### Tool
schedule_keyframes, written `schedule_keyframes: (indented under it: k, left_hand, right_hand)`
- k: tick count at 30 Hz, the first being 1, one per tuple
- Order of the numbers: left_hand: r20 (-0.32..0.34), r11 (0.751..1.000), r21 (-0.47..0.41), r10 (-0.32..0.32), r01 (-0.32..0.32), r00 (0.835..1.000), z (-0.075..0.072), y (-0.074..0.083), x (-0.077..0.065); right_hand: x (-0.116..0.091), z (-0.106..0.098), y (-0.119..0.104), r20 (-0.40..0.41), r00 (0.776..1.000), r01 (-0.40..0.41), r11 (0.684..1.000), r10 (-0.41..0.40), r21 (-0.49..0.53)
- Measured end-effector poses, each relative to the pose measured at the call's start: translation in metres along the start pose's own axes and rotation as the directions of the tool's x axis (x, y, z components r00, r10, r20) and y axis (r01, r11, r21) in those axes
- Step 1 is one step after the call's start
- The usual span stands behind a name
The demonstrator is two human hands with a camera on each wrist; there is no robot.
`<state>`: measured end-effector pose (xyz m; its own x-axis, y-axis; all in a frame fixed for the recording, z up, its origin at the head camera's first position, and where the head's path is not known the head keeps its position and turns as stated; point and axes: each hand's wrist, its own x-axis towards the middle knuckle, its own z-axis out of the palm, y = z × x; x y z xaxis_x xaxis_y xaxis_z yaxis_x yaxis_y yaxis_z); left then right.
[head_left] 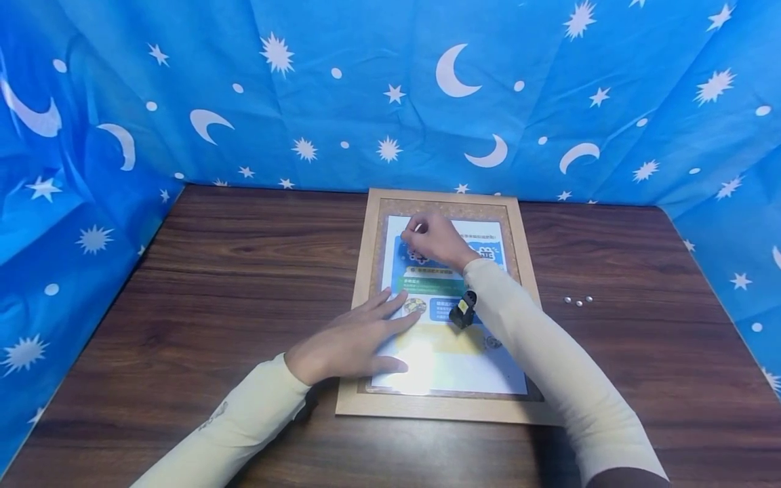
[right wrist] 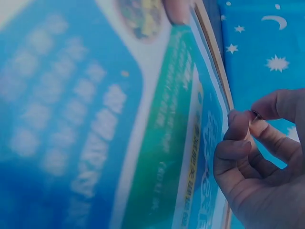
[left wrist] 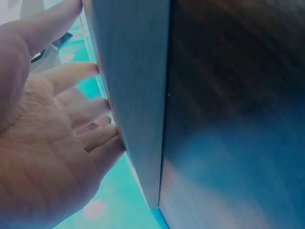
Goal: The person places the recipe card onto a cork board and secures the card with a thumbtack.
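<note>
**Left hand (head_left: 356, 339) spread on a printed sheet (head_left: 445, 332), right hand (head_left: 436, 237) pinching near its upper-left corner**

A blue cloth (head_left: 366, 88) patterned with white moons and stars hangs behind a dark wood-grain desk (head_left: 256, 271). On the desk lies a wood-framed cork board (head_left: 451, 409), and the sheet rests inside its frame, a bright glare on its lower part.

The right arm, in a pale sleeve (head_left: 549, 352), slants in from the lower right across the board's right side. The left arm, in a matching sleeve (head_left: 244, 420), comes from the lower left, its wrist just outside the frame's left edge.

The left hand lies palm down over that edge, its fingers straight and apart, their tips on the sheet and the thumb set off below them. The right hand bends inward above the sheet's upper-left corner, its fingers curled, thumb and forefinger clamped on a small metallic piece (right wrist: 256, 115); whether this touches the sheet cannot be told.

A black device (head_left: 462, 310) sits at the right wrist. Three silvery pieces (head_left: 579, 303) lie close together on the desk, right of the board.
</note>
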<state>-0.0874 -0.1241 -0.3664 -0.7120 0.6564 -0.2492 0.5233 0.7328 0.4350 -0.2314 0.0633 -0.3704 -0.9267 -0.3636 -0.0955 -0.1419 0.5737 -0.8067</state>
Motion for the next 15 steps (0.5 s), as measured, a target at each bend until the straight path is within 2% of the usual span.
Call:
schedule_keyframes:
  k: [10, 15]
  left_hand:
    - [0.018, 1.0, 0.013, -0.024, 0.024, 1.0, 0.001, 0.0, 0.001]
    - [0.025, 1.0, 0.013, -0.025, 0.025, 0.999, 0.0, 0.0, 0.0]
  right_hand:
    - [0.017, -0.006, 0.005, 0.0, 0.993, -0.116, 0.972, 0.118, 0.203]
    - [0.022, -0.007, 0.003, 0.013, 0.99, -0.139, 0.965, 0.139, 0.224]
